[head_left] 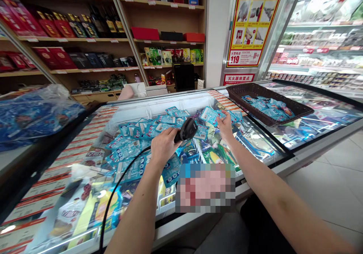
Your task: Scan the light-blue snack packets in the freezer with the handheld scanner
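Observation:
My left hand (164, 147) is wrapped round the handle of a black corded barcode scanner (188, 129), its head tilted to the right. Between the fingers and thumb of my right hand (225, 126) is a small blue snack packet (209, 116), held just beyond the scanner's head. Many similar blue packets (127, 150) lie spread over the glass top of the chest freezer (79, 163), under and around my left hand. The scanner's cable (120, 180) runs down past my left forearm.
A brown woven basket (300, 111) with more blue packets stands on the freezer to the right. A large clear bag (39, 112) of blue packets sits at the left. Shelves with boxes and bottles (110, 21) line the back. A pixelated patch hides the freezer's front edge.

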A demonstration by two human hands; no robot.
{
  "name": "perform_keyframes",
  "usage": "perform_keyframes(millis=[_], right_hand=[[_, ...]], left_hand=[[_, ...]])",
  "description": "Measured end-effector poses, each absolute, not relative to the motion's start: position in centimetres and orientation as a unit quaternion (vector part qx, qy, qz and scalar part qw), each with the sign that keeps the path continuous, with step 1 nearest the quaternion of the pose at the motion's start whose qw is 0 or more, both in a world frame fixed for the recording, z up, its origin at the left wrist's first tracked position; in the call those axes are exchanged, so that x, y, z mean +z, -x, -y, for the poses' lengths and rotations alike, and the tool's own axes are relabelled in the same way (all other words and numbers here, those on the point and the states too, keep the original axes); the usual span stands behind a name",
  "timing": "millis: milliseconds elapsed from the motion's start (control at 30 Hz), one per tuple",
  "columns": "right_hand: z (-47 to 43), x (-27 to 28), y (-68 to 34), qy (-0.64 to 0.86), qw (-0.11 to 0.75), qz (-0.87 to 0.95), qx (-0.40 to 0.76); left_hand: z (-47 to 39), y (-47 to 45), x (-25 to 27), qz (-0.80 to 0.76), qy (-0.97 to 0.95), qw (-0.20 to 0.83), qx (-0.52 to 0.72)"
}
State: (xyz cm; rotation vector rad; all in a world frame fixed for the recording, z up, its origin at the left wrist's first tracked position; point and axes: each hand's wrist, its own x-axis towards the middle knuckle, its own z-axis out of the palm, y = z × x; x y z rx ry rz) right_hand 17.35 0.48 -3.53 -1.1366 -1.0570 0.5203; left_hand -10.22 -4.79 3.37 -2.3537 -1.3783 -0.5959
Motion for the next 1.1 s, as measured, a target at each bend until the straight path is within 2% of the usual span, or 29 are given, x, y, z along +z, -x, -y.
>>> perform_keyframes(millis=[167,367,567,800,1100], right_hand=[[0.0,-2.8,-18.7,0.606,0.615,0.502,0.044],[-0.3,-3.0,-19.6,0.691,0.461,0.556,-0.035],[0.5,-2.7,-18.6,0.708,0.361,0.596,-0.111],[1.4,-1.5,-18.2,0.685,0.297,0.652,-0.131],[0.7,-2.5,-18.2,0.687,0.287,0.649,-0.156]], left_hand=[[4.6,10.9,3.4,0.507,0.811,0.181,-0.230],[4.4,11.1,3.3,0.525,0.798,0.176,-0.237],[4.4,11.1,3.4,0.528,0.798,0.185,-0.222],[4.4,11.1,3.3,0.524,0.805,0.180,-0.212],[4.2,11.1,3.1,0.524,0.807,0.186,-0.199]])
